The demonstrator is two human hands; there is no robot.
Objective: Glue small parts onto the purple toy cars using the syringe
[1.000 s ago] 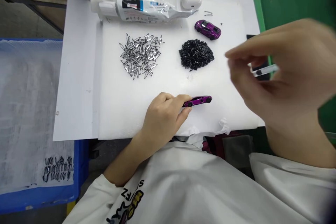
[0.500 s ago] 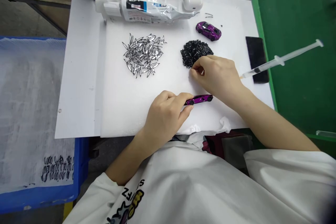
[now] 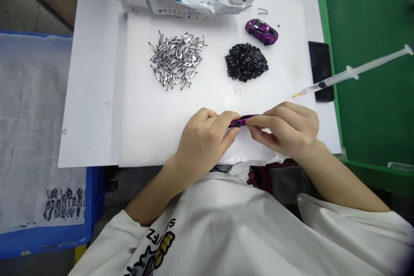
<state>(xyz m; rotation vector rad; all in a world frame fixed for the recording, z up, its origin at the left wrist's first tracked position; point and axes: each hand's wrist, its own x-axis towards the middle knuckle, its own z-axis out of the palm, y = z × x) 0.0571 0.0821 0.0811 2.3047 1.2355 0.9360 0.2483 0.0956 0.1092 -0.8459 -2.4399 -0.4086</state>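
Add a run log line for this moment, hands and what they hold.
Left hand: grips glossy purple toy sports car | Right hand: fingers on same car | Nearby: heap of small black pieces

Baggy white T-shirt [image 3: 226,228] in soft folds, black lettering [image 3: 158,229] and a yellow cartoon print [image 3: 164,248] across the chest, loose white sleeves [image 3: 349,213] around the forearms, left hand [image 3: 202,148] and right hand [image 3: 286,131] bare.

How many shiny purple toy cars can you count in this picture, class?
2. One shiny purple toy car lies on the white foam board, beyond the heap of black bits; a second purple toy car is held between the left hand and right hand, partly hidden by fingers.
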